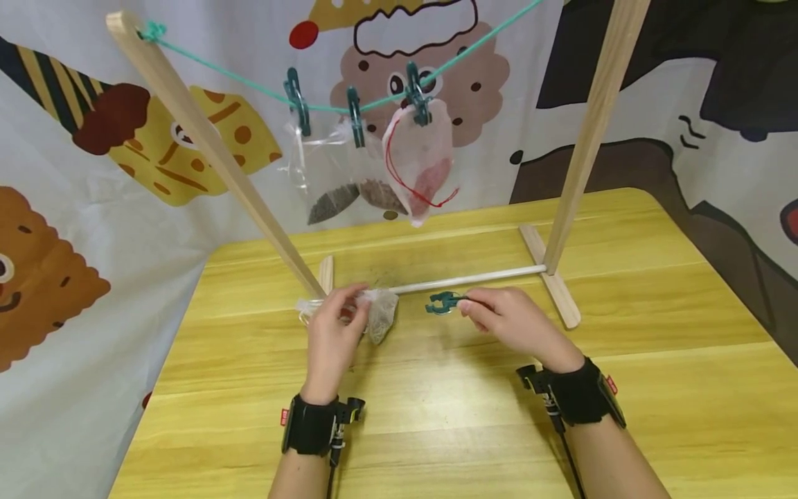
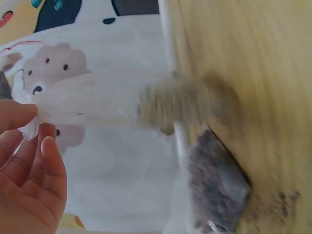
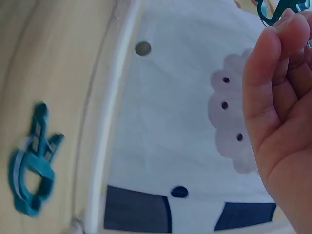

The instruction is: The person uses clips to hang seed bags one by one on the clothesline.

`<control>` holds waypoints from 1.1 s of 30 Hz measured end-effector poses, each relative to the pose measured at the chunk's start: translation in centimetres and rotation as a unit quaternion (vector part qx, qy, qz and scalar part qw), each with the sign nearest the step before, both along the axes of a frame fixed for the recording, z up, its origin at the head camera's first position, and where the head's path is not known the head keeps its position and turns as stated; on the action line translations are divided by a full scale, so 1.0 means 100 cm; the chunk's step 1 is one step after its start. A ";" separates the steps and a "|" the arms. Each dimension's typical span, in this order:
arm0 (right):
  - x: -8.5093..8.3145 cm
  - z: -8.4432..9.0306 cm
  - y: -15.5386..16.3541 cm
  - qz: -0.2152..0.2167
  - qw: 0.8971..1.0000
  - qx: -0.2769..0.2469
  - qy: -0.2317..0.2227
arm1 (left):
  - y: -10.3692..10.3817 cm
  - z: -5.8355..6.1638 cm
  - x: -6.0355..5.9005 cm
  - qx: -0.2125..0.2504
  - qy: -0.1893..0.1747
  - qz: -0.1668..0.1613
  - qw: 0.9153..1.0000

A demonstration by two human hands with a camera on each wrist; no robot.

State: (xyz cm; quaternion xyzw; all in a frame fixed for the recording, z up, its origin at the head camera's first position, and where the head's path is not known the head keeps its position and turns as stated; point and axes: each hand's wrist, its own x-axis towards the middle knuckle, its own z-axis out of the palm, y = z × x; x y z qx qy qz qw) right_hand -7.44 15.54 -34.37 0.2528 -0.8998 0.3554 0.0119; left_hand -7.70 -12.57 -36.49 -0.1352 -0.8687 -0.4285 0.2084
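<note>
Right forearm (image 1: 614, 450); hand (image 1: 524, 322) grips clip (image 1: 450, 301) above wood-grain table (image 1: 430, 423); cartoon-print cloth (image 1: 492, 163) behind.

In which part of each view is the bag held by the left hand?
Head: the bag is just below picture centre, right of the left hand.
Left wrist: the blurred bag stretches from left edge to middle.
Right wrist: not in it.
Shared landmark: the pinkish-brown biscuit printed on the backdrop.
</note>
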 end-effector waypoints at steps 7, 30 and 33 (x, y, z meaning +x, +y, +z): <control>0.008 0.020 0.005 -0.034 0.994 0.028 0.102 | 0.009 0.017 0.007 0.025 0.027 -0.032 0.999; 0.017 0.091 0.020 -0.025 0.950 0.100 0.295 | 0.051 0.109 -0.001 -0.081 0.185 -0.133 0.970; 0.017 0.105 0.020 -0.018 0.943 0.114 0.312 | 0.058 0.127 -0.004 -0.105 0.216 -0.130 0.962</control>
